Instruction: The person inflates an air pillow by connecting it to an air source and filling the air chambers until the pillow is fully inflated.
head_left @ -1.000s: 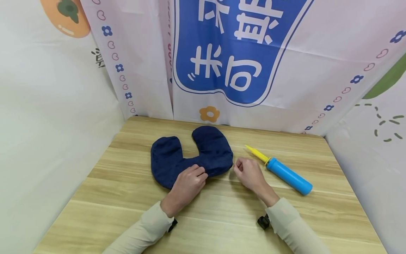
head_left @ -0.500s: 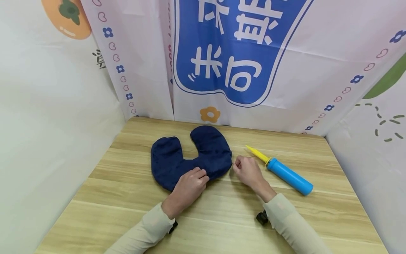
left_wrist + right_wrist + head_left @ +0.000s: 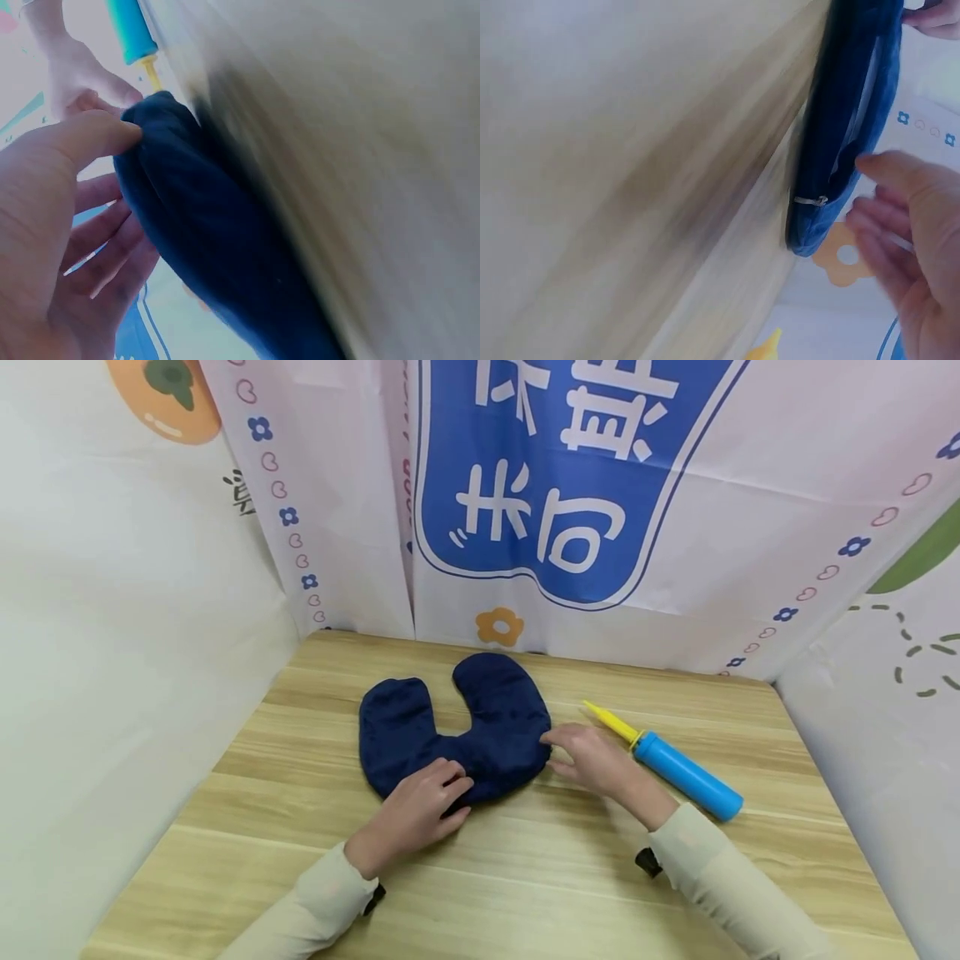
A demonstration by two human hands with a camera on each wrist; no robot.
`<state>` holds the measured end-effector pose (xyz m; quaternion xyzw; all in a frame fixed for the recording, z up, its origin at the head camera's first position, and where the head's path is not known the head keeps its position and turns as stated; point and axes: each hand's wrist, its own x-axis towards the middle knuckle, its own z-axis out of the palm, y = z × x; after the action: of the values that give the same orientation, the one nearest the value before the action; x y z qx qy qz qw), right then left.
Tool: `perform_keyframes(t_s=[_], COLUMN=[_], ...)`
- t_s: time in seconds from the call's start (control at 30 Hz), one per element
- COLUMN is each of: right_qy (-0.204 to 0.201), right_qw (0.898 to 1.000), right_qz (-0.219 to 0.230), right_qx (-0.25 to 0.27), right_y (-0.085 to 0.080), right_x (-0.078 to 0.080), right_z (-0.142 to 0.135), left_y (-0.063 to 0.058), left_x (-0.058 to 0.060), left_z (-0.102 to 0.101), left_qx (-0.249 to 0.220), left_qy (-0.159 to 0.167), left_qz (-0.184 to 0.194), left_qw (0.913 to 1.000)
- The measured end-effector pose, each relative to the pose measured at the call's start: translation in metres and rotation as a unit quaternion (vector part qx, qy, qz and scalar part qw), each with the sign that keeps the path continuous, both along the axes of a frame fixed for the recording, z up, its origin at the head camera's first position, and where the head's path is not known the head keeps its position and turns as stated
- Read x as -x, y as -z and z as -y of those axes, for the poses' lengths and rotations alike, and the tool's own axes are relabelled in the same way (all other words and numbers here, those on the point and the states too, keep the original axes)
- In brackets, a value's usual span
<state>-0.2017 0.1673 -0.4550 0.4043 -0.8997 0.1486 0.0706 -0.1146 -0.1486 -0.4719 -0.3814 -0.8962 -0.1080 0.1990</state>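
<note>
A navy U-shaped neck pillow (image 3: 502,718) lies on the table with its two ends pointing away from me. My left hand (image 3: 412,814) rests at its near edge, fingers loosely spread over the fabric; in the left wrist view the thumb (image 3: 112,135) touches the edge. At the right side of the pillow is my right hand (image 3: 588,760), thumb and fingers apart. The right wrist view shows an unzipped slit along the pillow's side, paler inside, with a zipper pull (image 3: 821,200) near one end. The right fingertips are close to this slit; whether they touch it I cannot tell.
A blue hand pump (image 3: 690,777) with a yellow nozzle (image 3: 611,720) lies right of my right hand. The wooden table (image 3: 525,893) is bordered by a printed cloth (image 3: 360,510) at the back and white sheets at both sides.
Both hands have loosened: the right fingers, earlier pinched together beside the pillow's right edge, have parted. My left hand has shifted left and down, its fingers spreading. The pillow stays nearly in place.
</note>
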Motion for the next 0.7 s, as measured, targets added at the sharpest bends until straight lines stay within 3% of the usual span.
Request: perform_keyframes(t_s=[0.2,0.3,0.5,0.7], right_qy=[-0.076,-0.096,-0.106,-0.105], right_qw=[0.994,0.990,0.986,0.987], right_qz=[-0.066,-0.094,-0.116,-0.120], right_qx=[-0.030,-0.036,-0.054,-0.016], right_y=[0.004,0.009,0.014,0.023], right_x=[0.008,0.011,0.013,0.018], right_z=[0.001,0.000,-0.001,-0.003], left_y=[-0.002,-0.002,0.000,0.001], left_x=[-0.003,-0.004,-0.002,0.000], left_z=[0.009,0.013,0.026,0.040], left_qx=[0.005,0.015,0.018,-0.023], left_qy=[0.003,-0.002,-0.016,-0.024], left_qz=[0.000,0.016,0.045,0.086], left_qw=[1.0000,0.9998,0.9987,0.9958])
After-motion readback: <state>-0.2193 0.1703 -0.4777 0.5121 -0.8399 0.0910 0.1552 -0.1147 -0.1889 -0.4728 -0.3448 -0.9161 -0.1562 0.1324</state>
